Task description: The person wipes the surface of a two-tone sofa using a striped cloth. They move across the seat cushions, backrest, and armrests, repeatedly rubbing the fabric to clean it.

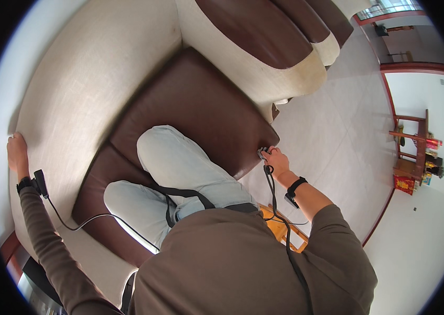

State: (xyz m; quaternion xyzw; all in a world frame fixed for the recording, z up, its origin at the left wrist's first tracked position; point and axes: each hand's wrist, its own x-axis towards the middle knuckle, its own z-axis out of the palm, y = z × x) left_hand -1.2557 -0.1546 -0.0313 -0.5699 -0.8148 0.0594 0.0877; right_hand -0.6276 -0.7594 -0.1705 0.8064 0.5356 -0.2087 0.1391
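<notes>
I kneel on the brown leather seat cushion (194, 98) of a two-tone sofa. At the far left my left hand (17, 151) is curled at the top edge of the cream sofa backrest (80, 67), beside the pale wall; a small light thing shows at its fingers, too small to name. My right hand (276, 159) grips a small grey device (263, 152) at the cushion's front corner, with a black cable (272, 189) hanging below it. Each wrist wears a black strap with a small box, the left one (40, 183) wired to a thin cable.
The sofa's cream armrest (241, 51) rises ahead, with more brown seating beyond. Tiled floor (336, 118) lies to the right. A wooden stool (281, 228) stands beside me, partly hidden by my body. A reddish wooden shelf (418, 145) with several items stands by the far wall.
</notes>
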